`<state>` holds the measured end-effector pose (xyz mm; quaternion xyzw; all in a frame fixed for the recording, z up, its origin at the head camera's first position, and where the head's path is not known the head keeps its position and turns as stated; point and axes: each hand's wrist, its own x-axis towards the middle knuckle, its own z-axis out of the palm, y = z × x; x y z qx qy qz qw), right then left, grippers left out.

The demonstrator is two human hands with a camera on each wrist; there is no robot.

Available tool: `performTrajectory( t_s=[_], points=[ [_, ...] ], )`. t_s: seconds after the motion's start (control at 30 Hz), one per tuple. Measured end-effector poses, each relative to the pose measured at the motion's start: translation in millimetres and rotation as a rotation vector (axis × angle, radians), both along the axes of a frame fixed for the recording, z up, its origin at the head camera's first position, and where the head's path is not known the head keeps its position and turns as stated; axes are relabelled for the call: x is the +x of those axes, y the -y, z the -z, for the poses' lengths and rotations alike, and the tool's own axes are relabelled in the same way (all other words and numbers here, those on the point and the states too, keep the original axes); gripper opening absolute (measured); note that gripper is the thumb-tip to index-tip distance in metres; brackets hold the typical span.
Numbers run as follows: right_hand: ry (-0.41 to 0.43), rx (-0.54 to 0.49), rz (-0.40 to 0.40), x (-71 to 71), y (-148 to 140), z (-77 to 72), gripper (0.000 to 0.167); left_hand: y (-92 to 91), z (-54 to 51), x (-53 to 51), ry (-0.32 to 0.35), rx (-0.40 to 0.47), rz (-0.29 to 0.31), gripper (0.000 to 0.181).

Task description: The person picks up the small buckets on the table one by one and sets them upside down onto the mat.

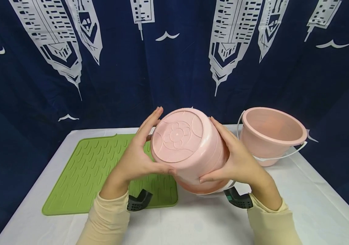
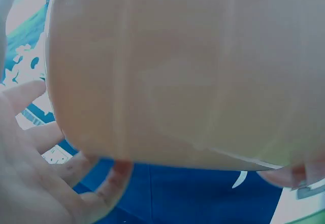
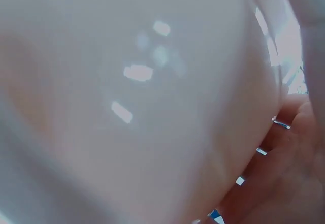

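Both hands grip a pink bucket that is tilted over, its flower-embossed base facing the head camera and its rim low on the right. The left hand holds the base end, thumb at the lower edge and fingers round the far side. On the bucket's right side lies the right hand, its thumb below and fingers above. The bucket's wall fills most of the left wrist view, with the left hand's fingers along its edge. In the right wrist view, the right hand's fingers curve behind the glossy wall.
A second pink bucket with a white handle stands upright at the back right. A green textured mat lies on the white-covered table at the left. A dark blue curtain with white prints hangs behind.
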<state>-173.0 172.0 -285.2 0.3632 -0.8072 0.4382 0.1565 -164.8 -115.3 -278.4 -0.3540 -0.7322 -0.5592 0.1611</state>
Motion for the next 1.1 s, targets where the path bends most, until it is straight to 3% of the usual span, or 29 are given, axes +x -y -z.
performTrajectory(
  t_s=[0.1,0.2,0.37,0.47,0.53,0.7,0.9,1.1],
  points=[
    [0.021,-0.104,-0.084,1.6,-1.2,-6.4,0.143,0.7,-0.9,-1.4,-0.035,0.072,0.035,0.131],
    [0.069,-0.205,-0.185,2.1,-1.8,-9.6,0.141,1.5,1.3,-4.5,-0.018,0.113,0.076,0.134],
    [0.155,-0.329,-0.345,-8.4,-9.1,3.9,0.131,2.9,9.2,-11.7,0.051,0.143,0.207,0.139],
    [0.172,-0.358,-0.39,-11.2,-9.6,8.9,0.122,2.3,11.3,-13.4,0.06,0.156,0.292,0.141],
    [0.175,-0.362,-0.395,-11.5,-8.6,10.9,0.118,1.5,11.7,-13.5,0.061,0.145,0.315,0.141],
    [0.16,-0.366,-0.365,-10.5,-4.3,11.1,0.119,1.1,10.7,-12.6,0.051,0.105,0.278,0.138],
    [0.134,-0.404,-0.318,-11.0,0.6,11.4,0.129,1.9,7.0,-11.1,0.047,0.128,0.225,0.127],
    [0.129,-0.391,-0.319,-12.3,8.8,13.7,0.133,-2.5,7.1,-9.4,0.07,0.11,0.19,0.134]
  ],
)
